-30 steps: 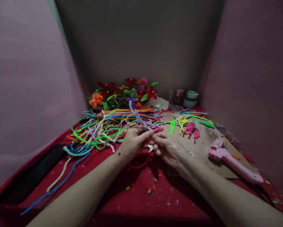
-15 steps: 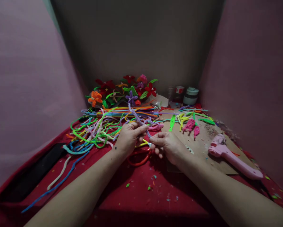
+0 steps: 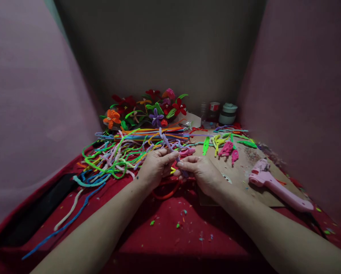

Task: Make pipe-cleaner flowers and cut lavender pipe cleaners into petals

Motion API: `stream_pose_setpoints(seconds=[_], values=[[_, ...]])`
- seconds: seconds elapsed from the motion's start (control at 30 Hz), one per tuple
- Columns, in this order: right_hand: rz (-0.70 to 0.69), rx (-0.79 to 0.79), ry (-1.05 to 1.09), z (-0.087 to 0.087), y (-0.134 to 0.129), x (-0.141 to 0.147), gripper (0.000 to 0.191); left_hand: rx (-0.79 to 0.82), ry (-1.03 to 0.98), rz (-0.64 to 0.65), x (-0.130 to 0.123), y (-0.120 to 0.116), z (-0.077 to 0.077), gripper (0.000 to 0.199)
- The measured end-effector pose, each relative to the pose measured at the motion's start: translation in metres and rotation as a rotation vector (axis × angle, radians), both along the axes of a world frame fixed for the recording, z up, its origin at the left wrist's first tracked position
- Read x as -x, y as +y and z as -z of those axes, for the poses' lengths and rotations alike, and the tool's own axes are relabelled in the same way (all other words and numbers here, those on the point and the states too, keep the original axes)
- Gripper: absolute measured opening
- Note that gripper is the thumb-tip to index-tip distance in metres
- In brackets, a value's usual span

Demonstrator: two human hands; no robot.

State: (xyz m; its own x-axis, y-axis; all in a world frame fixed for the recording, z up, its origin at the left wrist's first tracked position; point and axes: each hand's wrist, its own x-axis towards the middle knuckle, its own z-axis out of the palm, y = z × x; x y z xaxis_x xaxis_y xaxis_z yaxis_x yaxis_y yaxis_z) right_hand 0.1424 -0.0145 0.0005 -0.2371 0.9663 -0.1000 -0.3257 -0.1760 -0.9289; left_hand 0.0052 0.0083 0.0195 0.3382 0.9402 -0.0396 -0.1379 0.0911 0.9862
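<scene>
A light purple pipe cleaner runs up and to the left out of my fingers, with its lower end showing below them. My left hand is closed, pinching it between thumb and forefinger. Close beside, my right hand pinches the same pipe cleaner lower down. Under the hands lie scissors with red handles, mostly covered by my fingers. Many loose coloured pipe cleaners lie tangled behind and left of my left hand.
Pipe-cleaner flowers stand at the back. On the right, a cardboard sheet bears a pink glue gun, green leaves and pink petals. A lidded cup stands behind. A black object lies left. Scraps dot the red cloth.
My right hand has shifted slightly up and left along the pipe cleaner, closer to my left hand. More of its lower end shows beneath the fingers. The view has shifted slightly.
</scene>
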Motion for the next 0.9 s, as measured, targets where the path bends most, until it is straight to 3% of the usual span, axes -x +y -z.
stream_pose_setpoints(seconds=[0.67,0.9], values=[[0.002,0.018,0.036,0.0010,-0.0002,0.0013,0.012,-0.155,0.254,-0.101,-0.0003,-0.0016,-0.0024,0.032],[0.046,0.079,0.003,-0.0023,0.0020,0.0002,0.008,-0.403,0.525,-0.248,-0.0019,-0.0071,-0.0069,0.032]])
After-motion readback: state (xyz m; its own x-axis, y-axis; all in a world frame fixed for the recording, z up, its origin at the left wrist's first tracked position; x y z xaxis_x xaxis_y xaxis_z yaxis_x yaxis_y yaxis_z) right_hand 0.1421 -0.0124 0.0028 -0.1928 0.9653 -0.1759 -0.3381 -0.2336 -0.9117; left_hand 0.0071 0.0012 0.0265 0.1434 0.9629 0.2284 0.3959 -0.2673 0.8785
